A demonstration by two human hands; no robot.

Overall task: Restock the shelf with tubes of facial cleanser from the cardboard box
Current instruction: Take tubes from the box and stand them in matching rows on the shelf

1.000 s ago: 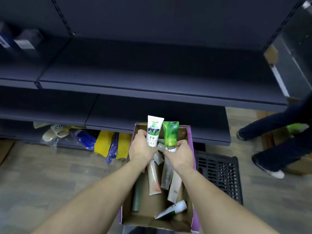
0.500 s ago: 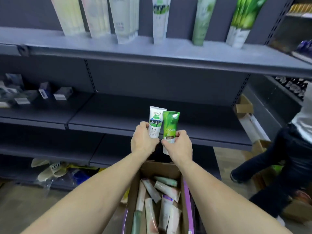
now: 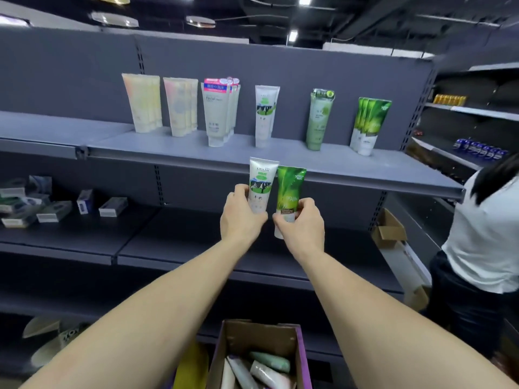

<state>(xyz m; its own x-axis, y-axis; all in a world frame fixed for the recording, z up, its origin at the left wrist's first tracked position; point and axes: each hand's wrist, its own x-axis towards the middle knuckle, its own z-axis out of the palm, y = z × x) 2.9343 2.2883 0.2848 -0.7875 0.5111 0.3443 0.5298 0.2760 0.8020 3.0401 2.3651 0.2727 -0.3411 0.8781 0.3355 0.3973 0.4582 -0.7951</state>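
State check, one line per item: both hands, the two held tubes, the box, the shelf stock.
left hand: grips the white tube, raised in front of the shelf
right hand: grips the green tube
white tube: upright, cap down, held off the shelf
green tube: upright, cap down, beside the white tube
cardboard box: open, tubes lying loose inside
top shelf: six groups of tubes standing cap down

Two hands (image 3: 243,217) (image 3: 302,227), two held tubes (image 3: 259,188) (image 3: 289,192), six shelf groups (image 3: 266,116), one cardboard box (image 3: 261,336).
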